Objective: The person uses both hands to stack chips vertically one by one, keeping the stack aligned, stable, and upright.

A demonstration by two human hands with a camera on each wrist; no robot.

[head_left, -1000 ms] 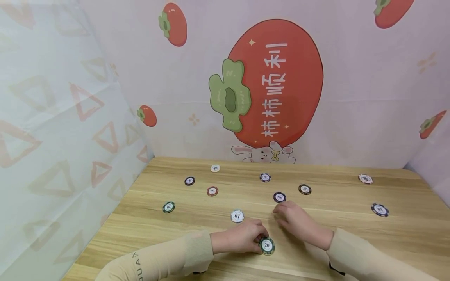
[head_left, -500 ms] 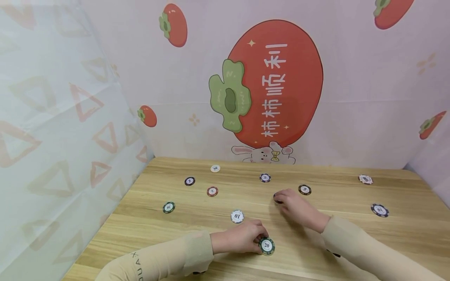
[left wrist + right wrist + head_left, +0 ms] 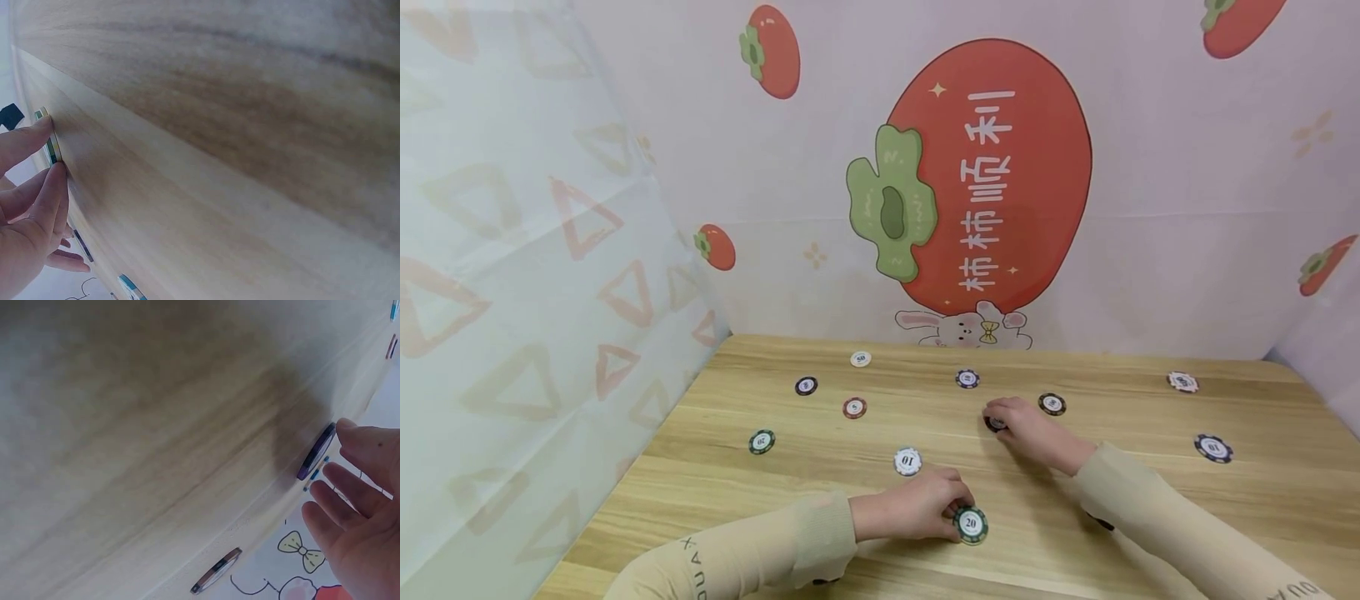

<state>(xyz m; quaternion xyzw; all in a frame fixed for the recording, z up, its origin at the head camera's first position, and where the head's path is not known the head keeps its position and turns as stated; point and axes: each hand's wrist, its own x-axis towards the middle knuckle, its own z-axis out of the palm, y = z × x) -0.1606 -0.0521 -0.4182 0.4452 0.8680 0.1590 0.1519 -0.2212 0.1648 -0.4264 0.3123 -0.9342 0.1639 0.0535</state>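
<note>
My left hand (image 3: 917, 505) pinches a green poker chip (image 3: 972, 524) marked 20 by its edge, low on the table. Seen edge-on in the left wrist view, the green rim (image 3: 51, 148) shows yellow along it, between thumb and fingertips. Farther forward, my right hand (image 3: 1036, 433) reaches over a dark poker chip (image 3: 996, 424), which the fingers partly cover in the head view. In the right wrist view this purple-black chip (image 3: 317, 452) lies at the thumb tip, with the other fingers spread loosely beside it.
Around the hands on the wooden table (image 3: 700, 500) lie more chips: a white 10 chip (image 3: 907, 461), a red 5 chip (image 3: 854, 407), a black chip (image 3: 1052, 404), a blue 10 chip (image 3: 1213, 448), a green 20 chip (image 3: 762, 442) and several others. A printed cloth (image 3: 1157, 283) hangs behind.
My right hand has moved forward from just short of the dark chip to over it. The left hand keeps its pinch on the green 20 chip in the same place.
</note>
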